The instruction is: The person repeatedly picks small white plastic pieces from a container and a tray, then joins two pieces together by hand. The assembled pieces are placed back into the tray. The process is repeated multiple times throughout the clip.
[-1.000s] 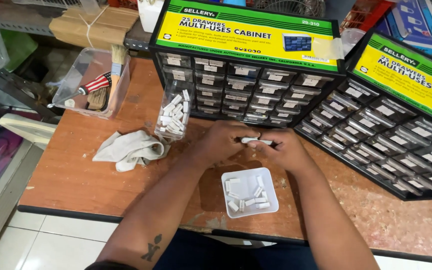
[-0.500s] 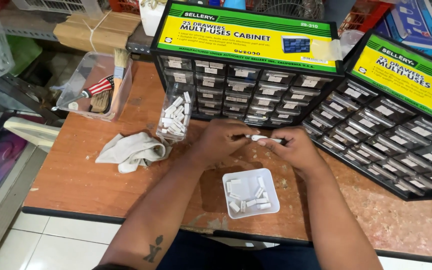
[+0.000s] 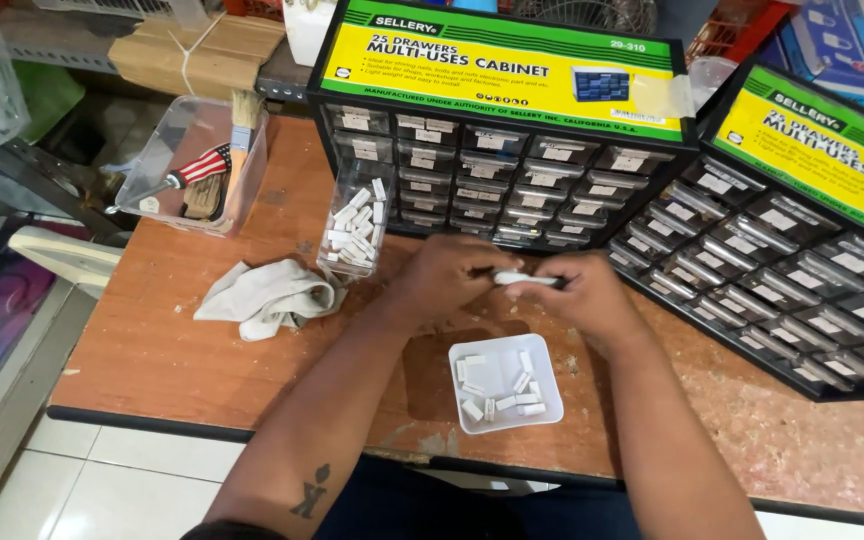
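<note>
Right now you have both hands together over the counter (image 3: 152, 350), just in front of the near row of drawers. Your left hand (image 3: 449, 281) and right hand (image 3: 582, 292) each pinch one end of a small white piece (image 3: 525, 279), fingers pressed tight on it, so it spans the gap between them at about chest line. It looks like you are working that single piece, perhaps pulling it apart or fitting it; which one cannot be told from this view.

Directly below your hands, nearer to you, sits the white square tray (image 3: 542, 352) with a scatter of similar white pieces lying in it. To the left of your hands a clear drawer (image 3: 354, 229) stands on the counter, filled with more of the same pieces, and a crumpled grey cloth (image 3: 267, 295) lies beside it. The black drawer cabinet (image 3: 497, 170) stands just beyond.

Judging by this, the next move needs a firm two-sided grip and a short drop toward the tray.
</note>
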